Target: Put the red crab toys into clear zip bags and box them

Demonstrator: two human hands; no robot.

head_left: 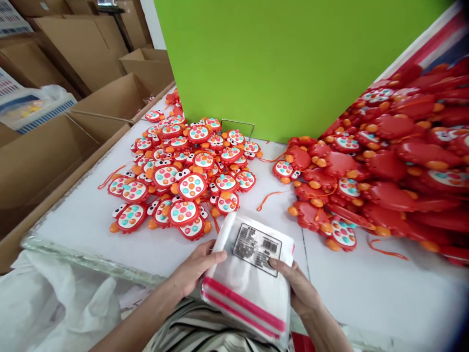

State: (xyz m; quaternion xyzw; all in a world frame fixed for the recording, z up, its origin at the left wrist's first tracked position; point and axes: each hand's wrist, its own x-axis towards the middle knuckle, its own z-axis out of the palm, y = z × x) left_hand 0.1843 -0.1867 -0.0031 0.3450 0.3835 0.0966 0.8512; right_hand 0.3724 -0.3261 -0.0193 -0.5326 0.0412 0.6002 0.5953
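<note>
Table (366, 293), white, fills most of view; green board (286, 63) stands upright at its far side, open cardboard boxes (44, 156) along the left edge. Right heap of crab toys (395, 161): large, mostly red backs up, a few w/ dotted faces showing. Left pile of crab toys (183, 171): smaller, nearly all faces up, orange cords trailing onto the table. White plastic sack (54, 303) slumped below the near-left corner. Bag stack (249, 288), clear film w/ pink strips at the near end, held over the near table edge, btwn the two piles and closer to the person. Progress, as judged: every toy in view lies loose, none seen inside a bag; stack looks thick and no bag is peeled off it, so approx. all of both piles is left. Left hand (194, 269): forearm in from lower left, thumb on top of the stack's left edge, fingers under, gripping. Right hand (298, 288): clasps the right edge, thumb tip just beside the printed label (257, 248). Stack tilted, label end away from the person.
</note>
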